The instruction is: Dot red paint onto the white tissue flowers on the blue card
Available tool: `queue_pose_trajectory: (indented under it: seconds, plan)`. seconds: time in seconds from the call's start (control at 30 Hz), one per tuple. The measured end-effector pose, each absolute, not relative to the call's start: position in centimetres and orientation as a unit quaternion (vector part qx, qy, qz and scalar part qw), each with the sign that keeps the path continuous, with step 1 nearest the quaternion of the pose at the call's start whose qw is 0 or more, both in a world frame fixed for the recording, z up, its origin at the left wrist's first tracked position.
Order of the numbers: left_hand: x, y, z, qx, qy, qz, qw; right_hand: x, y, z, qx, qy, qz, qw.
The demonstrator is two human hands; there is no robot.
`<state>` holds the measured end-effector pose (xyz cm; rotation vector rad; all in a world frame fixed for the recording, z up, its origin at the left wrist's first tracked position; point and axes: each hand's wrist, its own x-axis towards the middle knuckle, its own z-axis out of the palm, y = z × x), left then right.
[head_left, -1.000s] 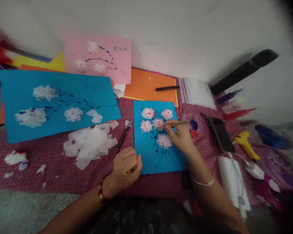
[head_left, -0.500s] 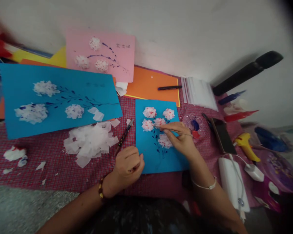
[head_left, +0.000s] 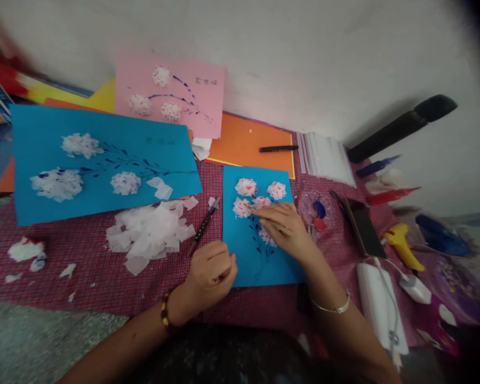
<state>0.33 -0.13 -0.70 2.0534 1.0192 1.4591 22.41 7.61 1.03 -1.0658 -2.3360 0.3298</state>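
My right hand (head_left: 282, 226) is closed in a pinch over the small blue sheet (head_left: 240, 256). Between its fingers is a thin paintbrush, mostly hidden by the hand, with its tip near a white paper flower (head_left: 242, 208) dabbed with red. More such flowers and dark painted stems with leaves are on this sheet; the hand covers part of the lowest flower (head_left: 266, 238). My left hand (head_left: 212, 271) is curled into a fist at the sheet's left edge, and nothing shows in it. Just above the fist lies a dark pen (head_left: 204, 226).
Left are a tissue paper pile (head_left: 150, 234) and a larger blue picture (head_left: 28, 160), with a pink one (head_left: 132, 74) behind. Right of my right hand sit a clear paint dish (head_left: 304, 205), a phone (head_left: 366, 229), a yellow glue gun (head_left: 402, 242) and a white power strip (head_left: 380, 304).
My right hand has shifted slightly left, bringing the brush from the middle flower to the left one. My left fist stays in place. The camera view has moved a little.
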Motion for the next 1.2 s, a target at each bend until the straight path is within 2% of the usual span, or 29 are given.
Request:
queue_pose_trajectory:
  seconds: [0.2,0.37,0.53,0.7,1.03,1.2]
  plan:
    - [0.3,-0.1,-0.9,0.737,0.372,0.522,0.212,22.1,7.7,1.1,-0.411,-0.859,0.104,0.288]
    - [0.4,-0.2,-1.1,0.737,0.373,0.521,0.213,22.0,7.7,1.1,-0.401,-0.875,0.091,0.257]
    - [0.4,-0.1,-1.1,0.733,0.376,0.526,0.212,22.1,7.5,1.4,-0.409,-0.861,0.079,0.291]
    - [0.3,-0.1,-0.9,0.742,0.372,0.52,0.205,21.9,7.5,1.1,-0.404,-0.875,0.099,0.246]
    - [0.2,-0.1,-0.6,0.741,0.37,0.52,0.21,24.7,7.8,1.8,-0.545,-0.69,0.184,0.44]
    - [0.1,0.1,-0.2,0.749,0.377,0.507,0.201,26.0,8.6,1.3,-0.564,-0.634,0.271,0.455]
